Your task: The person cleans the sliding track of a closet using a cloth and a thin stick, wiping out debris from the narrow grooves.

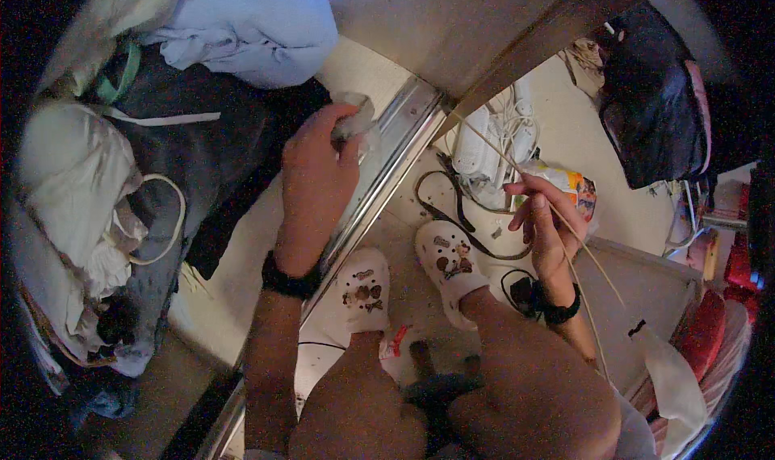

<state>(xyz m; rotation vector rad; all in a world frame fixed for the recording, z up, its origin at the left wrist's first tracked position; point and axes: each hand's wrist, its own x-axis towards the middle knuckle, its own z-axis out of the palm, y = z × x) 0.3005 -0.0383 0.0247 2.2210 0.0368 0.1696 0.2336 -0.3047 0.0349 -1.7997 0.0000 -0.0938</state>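
My left hand (324, 163) pinches a crumpled greyish-white wad (358, 120), perhaps tissue or thin plastic. It is over the edge of a metal sliding-door track (390, 157) that runs diagonally across the floor. Between the thumb and fingers of my right hand (548, 221) are thin pale sticks (584, 242). One end reaches up-left to the far end of the track, by the bottom corner of a brown door panel (412, 30). The other ends spread apart toward my right knee. Both wrists wear dark bands.
White power strips with tangled cables (484, 139), a black strap (427, 193) and an orange-and-white package (572, 184) lie right of the track. White clogs (363, 284) are on my feet. Clothes (242, 30) hang at left; a dark bag (651, 103) stands at right.
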